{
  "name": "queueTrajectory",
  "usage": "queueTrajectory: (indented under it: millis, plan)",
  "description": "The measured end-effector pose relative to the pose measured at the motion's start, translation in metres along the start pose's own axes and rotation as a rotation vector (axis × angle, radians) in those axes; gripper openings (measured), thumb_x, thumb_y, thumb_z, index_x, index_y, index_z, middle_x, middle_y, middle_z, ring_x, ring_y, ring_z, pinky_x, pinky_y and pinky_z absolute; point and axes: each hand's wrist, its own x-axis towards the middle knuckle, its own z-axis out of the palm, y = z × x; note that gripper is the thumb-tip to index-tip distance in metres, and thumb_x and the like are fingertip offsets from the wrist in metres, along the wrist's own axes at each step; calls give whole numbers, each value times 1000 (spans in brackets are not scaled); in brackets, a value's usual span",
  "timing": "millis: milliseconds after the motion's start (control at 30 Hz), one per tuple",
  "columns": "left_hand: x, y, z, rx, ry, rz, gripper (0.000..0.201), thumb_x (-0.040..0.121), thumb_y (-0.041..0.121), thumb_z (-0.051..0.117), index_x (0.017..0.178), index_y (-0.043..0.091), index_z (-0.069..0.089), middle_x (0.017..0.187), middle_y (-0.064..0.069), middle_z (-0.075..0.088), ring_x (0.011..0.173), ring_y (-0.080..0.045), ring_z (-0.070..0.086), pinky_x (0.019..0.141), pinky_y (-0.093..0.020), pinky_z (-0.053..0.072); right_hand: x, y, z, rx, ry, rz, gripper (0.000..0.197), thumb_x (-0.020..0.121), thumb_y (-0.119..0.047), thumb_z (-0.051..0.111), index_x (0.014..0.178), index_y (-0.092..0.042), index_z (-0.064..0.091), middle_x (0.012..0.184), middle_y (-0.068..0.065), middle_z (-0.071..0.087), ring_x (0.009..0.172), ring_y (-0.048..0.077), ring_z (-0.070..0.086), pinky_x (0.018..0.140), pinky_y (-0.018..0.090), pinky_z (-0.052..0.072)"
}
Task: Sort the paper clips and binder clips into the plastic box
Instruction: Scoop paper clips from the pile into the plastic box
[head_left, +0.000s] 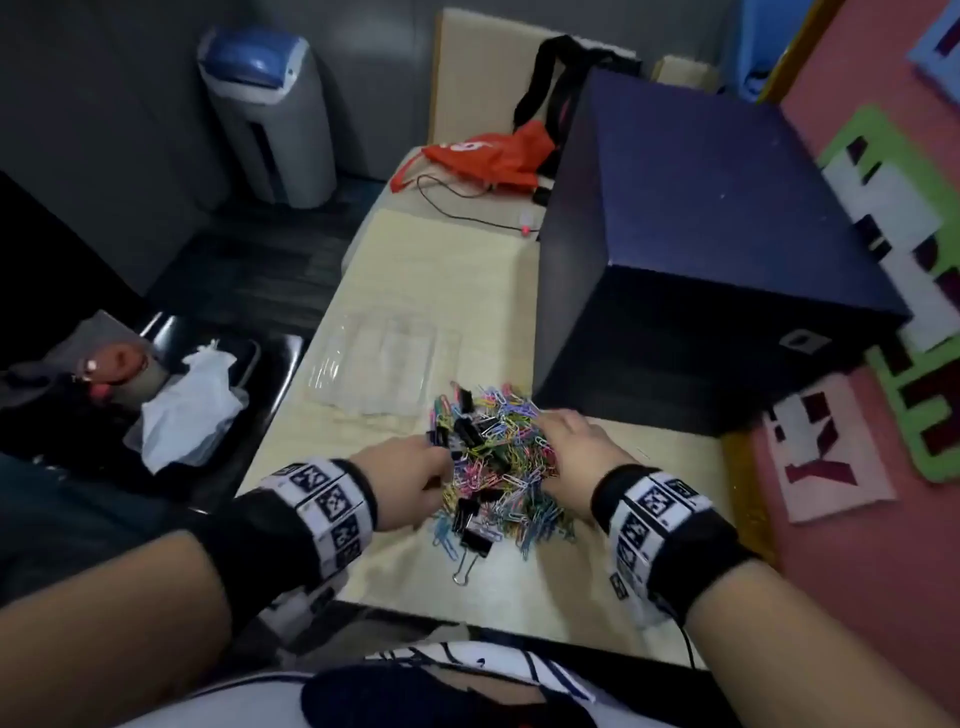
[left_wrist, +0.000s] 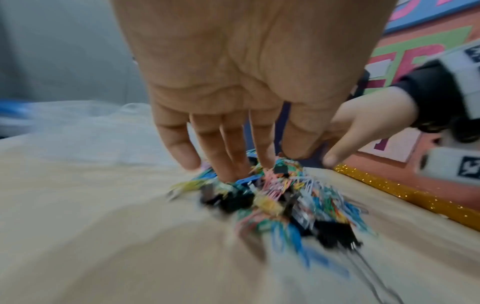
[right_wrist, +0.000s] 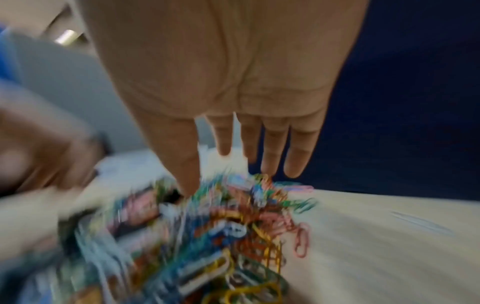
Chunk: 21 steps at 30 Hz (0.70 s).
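A heap of coloured paper clips (head_left: 514, 462) mixed with black binder clips (head_left: 475, 538) lies on the pale table (head_left: 363, 561) near its front edge. My left hand (head_left: 436, 467) touches the heap's left side. In the left wrist view its straight fingers (left_wrist: 228, 156) reach down into the clips (left_wrist: 280, 201). My right hand (head_left: 545, 431) rests on the heap's right side, its fingers (right_wrist: 298, 160) straight above the blurred clips (right_wrist: 207, 236). The clear plastic box (head_left: 374, 364) stands just beyond the heap, to the left. I see nothing pinched in either hand.
A large dark blue box (head_left: 701, 249) stands close behind the right hand. A red bag (head_left: 488, 156) and a black cable (head_left: 457, 208) lie at the far end. A black chair with white tissue (head_left: 192, 405) is on the left, a pink decorated wall (head_left: 857, 519) on the right.
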Motion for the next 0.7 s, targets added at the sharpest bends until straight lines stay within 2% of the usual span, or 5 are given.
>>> queueTrajectory:
  millis: [133, 300, 400, 567, 700]
  plan:
    - [16, 8, -1, 135, 183, -82, 41, 85, 32, 53, 125, 30, 49, 136, -4, 40, 121, -26, 42, 97, -45, 44, 12, -15, 13, -87, -157, 41, 97, 81, -22, 69, 145, -51, 1, 158, -13, -14, 146, 34, 8, 111, 51, 32]
    - [28, -12, 1, 73, 206, -303, 69, 89, 39, 54, 146, 30, 16, 158, -3, 6, 144, -31, 12, 107, -55, 33, 8, -14, 27, -48, -62, 106, 75, 89, -29, 61, 147, -42, 15, 160, -3, -2, 144, 36, 9, 110, 47, 31]
    - [36, -25, 10, 92, 169, -282, 79, 91, 44, 51, 150, 22, 4, 156, -6, 17, 146, -32, 8, 113, -52, 28, 5, -16, 31, -23, 24, 144, 58, 89, -22, 57, 140, -30, 32, 153, 5, 16, 135, 35, 24, 104, 41, 36]
    - [42, -35, 16, -7, 240, -123, 75, 90, 31, 55, 149, 14, 13, 144, -13, 35, 146, -30, 9, 120, -40, 18, 5, -11, 35, 70, 147, 232, 47, 85, -2, 50, 127, -22, 43, 135, 5, 36, 117, 29, 41, 93, 34, 41]
    - [38, -40, 8, -50, 262, -38, 57, 88, 29, 57, 138, 19, 32, 130, -10, 41, 127, -28, 40, 103, -36, 41, 2, -5, 26, 255, 224, 312, 36, 87, -6, 52, 119, -21, 52, 128, 4, 44, 93, 20, 50, 81, 23, 37]
